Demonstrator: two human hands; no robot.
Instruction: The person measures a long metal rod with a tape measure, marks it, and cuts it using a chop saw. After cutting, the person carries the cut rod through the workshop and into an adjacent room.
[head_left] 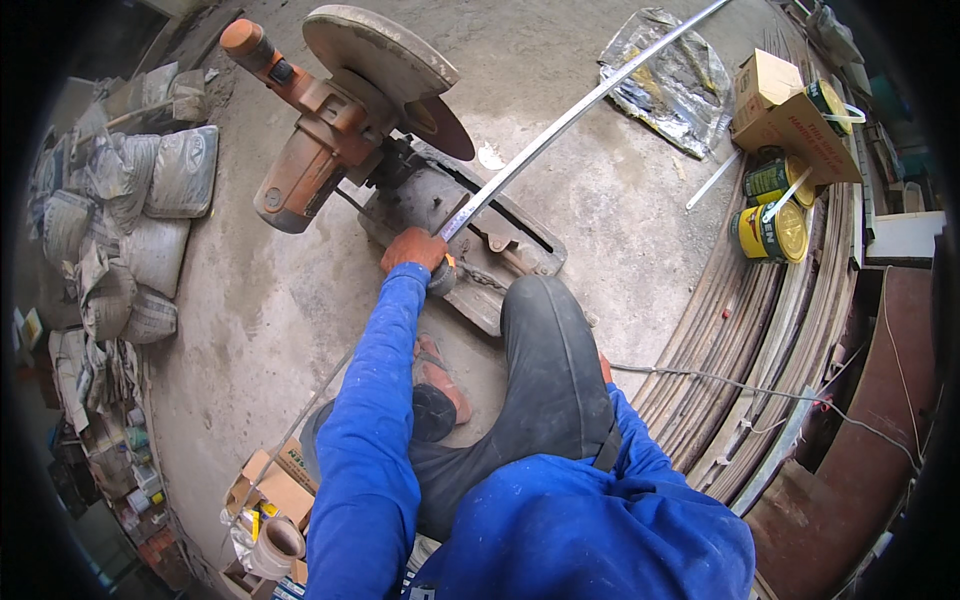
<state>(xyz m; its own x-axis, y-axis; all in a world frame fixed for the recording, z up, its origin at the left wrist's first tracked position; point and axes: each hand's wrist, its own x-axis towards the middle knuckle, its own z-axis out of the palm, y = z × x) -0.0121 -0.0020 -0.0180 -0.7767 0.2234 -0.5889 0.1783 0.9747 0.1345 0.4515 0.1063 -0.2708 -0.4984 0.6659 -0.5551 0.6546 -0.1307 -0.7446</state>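
Head view: a silver metal bar (pixel 530 155) is being gripped near its end by the closed left hand (pixel 415 250), and is being held over the base of an orange cut-off saw (pixel 335 140). The right hand (pixel 605 368) is being mostly hidden by the knee (pixel 540 310); its grip cannot be told.

Left fingers (pixel 426 246) around a metal bar (pixel 590 104) across an orange saw (pixel 338 128)
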